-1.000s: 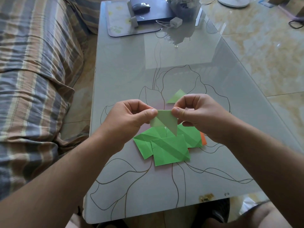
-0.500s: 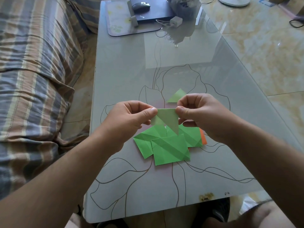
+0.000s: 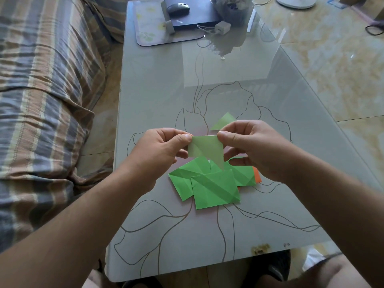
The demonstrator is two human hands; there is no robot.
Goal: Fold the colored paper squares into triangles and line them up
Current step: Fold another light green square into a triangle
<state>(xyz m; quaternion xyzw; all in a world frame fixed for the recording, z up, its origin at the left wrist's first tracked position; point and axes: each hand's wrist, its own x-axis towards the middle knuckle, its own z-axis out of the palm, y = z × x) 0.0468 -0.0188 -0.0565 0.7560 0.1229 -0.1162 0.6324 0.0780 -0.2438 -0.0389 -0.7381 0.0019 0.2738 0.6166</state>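
Two hands up over the glass table [image 3: 158, 84]. Left hand [image 3: 160, 150] pinches the top-left corner of the pale green triangle [image 3: 209, 149] betw. thumb and forefinger; right hand [image 3: 251, 146] pinches the top-right corner the same way, other fingers curled underneath. The triangle is held in the air above the pile, long fold edge on top, point hanging down.

Counts: 1 triangle in hand, 1 finished green triangle [image 3: 223, 121] flat on the table just beyond the right hand. Below the hands a loose pile of green squares [image 3: 214, 190], creased diagonally and overlapping, approx. 3 visible (edges overlap, so can't be sure of the no.). 1 orange sheet [image 3: 257, 175] peeks out at the pile's right edge, mostly covered.

Far end of table: 1 floral mat [image 3: 149, 26], 1 dark laptop [image 3: 199, 13] with 1 mouse [image 3: 178, 7] on it, 1 white charger [image 3: 222, 27] with cord. Striped sofa [image 3: 45, 84] on the left.

No readable writing or brand anywhere; too small or blurred.
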